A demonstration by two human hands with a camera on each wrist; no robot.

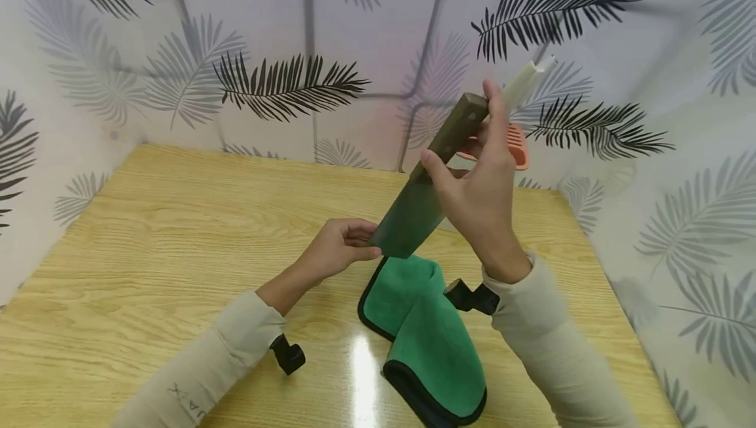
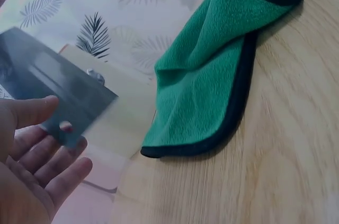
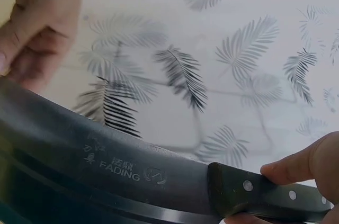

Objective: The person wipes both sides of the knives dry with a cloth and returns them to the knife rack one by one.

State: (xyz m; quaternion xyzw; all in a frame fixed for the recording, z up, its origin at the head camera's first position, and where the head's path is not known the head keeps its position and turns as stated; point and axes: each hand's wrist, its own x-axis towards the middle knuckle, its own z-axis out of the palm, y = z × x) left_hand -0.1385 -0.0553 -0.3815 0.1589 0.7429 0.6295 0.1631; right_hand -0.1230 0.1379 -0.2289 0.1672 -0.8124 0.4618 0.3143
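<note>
A cleaver point(image 1: 410, 214) with a broad grey metal blade and a dark riveted handle point(image 1: 455, 132) slants down to the left above the table. My right hand point(image 1: 481, 195) grips the handle between thumb and fingers. In the right wrist view, the blade point(image 3: 106, 155) bears etched lettering. My left hand point(image 1: 339, 247) is at the lower blade end, its thumb in front and its fingers loosely spread below and behind; how firmly they touch is unclear. The left wrist view shows a small hole near the corner of the blade point(image 2: 69, 91). A folded green cloth point(image 1: 440, 342) with black edging lies below.
Behind my right hand show a coral-orange slotted item point(image 1: 517, 147) and a cream stick-like item point(image 1: 525, 83), both partly hidden. The wood-grain table point(image 1: 195, 218) meets a leaf-patterned wall covering point(image 1: 266, 27) at the back and right. Black wrist mounts point(image 1: 287, 354) project from both sleeves.
</note>
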